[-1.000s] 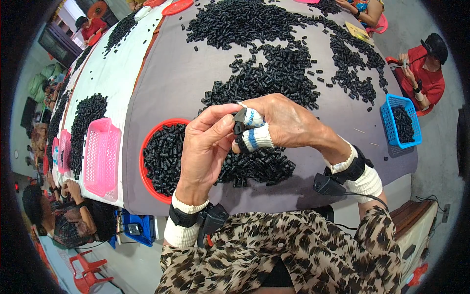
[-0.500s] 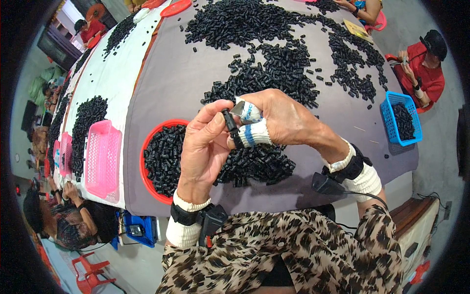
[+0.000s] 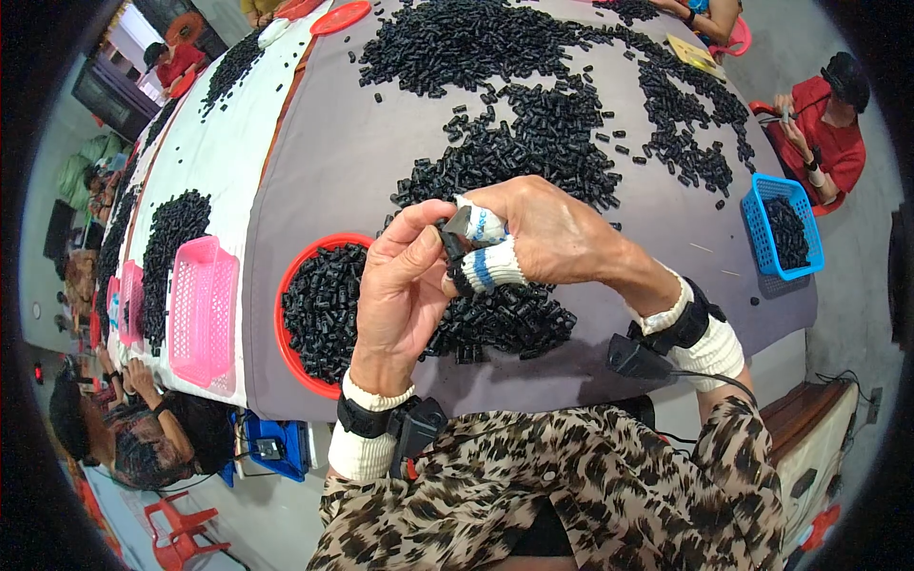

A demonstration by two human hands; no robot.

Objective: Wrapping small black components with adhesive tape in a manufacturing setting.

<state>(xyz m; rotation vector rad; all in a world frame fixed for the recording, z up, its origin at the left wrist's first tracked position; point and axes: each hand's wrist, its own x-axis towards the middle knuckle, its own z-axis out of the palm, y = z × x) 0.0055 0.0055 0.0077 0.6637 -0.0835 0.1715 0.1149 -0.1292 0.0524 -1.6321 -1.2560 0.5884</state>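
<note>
Since a moment ago both hands have barely shifted: the left hand [image 3: 405,285] and the taped-fingered right hand [image 3: 543,238] remain pinched shut on a small black part [image 3: 449,243], held above the red tray [image 3: 295,366] on the grey surface [image 3: 343,162], so the fiddling continues.

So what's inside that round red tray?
The red tray is heaped with small black pieces. The left hand covers its right side, so that part, and the tray's bottom, can't be seen.
</note>
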